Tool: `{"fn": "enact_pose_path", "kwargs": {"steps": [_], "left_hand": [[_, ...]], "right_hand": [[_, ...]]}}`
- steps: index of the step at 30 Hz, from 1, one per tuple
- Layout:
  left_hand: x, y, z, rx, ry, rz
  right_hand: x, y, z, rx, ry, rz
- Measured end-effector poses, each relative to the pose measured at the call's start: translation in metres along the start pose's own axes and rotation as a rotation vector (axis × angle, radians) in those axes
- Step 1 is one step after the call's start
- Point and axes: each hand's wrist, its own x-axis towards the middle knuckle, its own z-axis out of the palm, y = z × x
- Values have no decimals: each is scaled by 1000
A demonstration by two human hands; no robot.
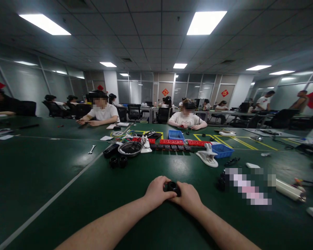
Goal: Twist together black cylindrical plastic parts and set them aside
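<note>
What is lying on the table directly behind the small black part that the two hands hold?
Behind the black part, gripped by the left hand and right hand, lies bare green table, then a row of red trays. The part's underside is covered by the fingers.

We note a glossy black part (172, 187), plastic by its look. The table (67, 166) wears a dark green mat, smooth, with a soft sheen under the lights. The wrench (91, 149) is bright metal. The bins (176, 134) are smooth blue plastic. The white holder (208, 158) is glossy plastic. The bowl (130, 148) looks metallic.
</note>
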Motion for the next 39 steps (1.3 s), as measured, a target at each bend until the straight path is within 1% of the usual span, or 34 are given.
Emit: {"fn": "enact_pose_path", "kwargs": {"steps": [2,4,7,10,12,14,21,26,29,33,35,37,39], "left_hand": [[1,-1,-3,-25,-24,24],[3,-2,-7,-56,-85,86],[6,-5,-13,-118,-178,171],[7,-7,-13,-183,-208,162],[8,-9,-12,-202,-213,159],[9,-11,-10,-207,-213,165],[11,-14,-9,-205,-216,159],[8,-8,-9,-179,-205,152],[4,-4,-4,-137,-155,112],[2,-3,6,-75,-10,27],[2,-3,10,-69,33,13],[2,-3,10,-89,26,20],[4,-5,8,-123,-13,44]], "right_hand": [[0,2,-1,19,12,-57],[1,8,-4,146,-15,-135],[3,18,-10,353,-151,-230],[5,24,-17,470,-282,-243],[5,26,-20,516,-317,-238],[6,27,-19,527,-322,-235],[9,30,-10,503,-286,-226],[9,33,-5,526,-263,-127],[8,29,0,424,-213,-76],[3,13,3,164,-84,11],[0,5,2,54,-29,15],[-1,0,0,10,20,-12],[0,2,-3,65,20,-66]]}}
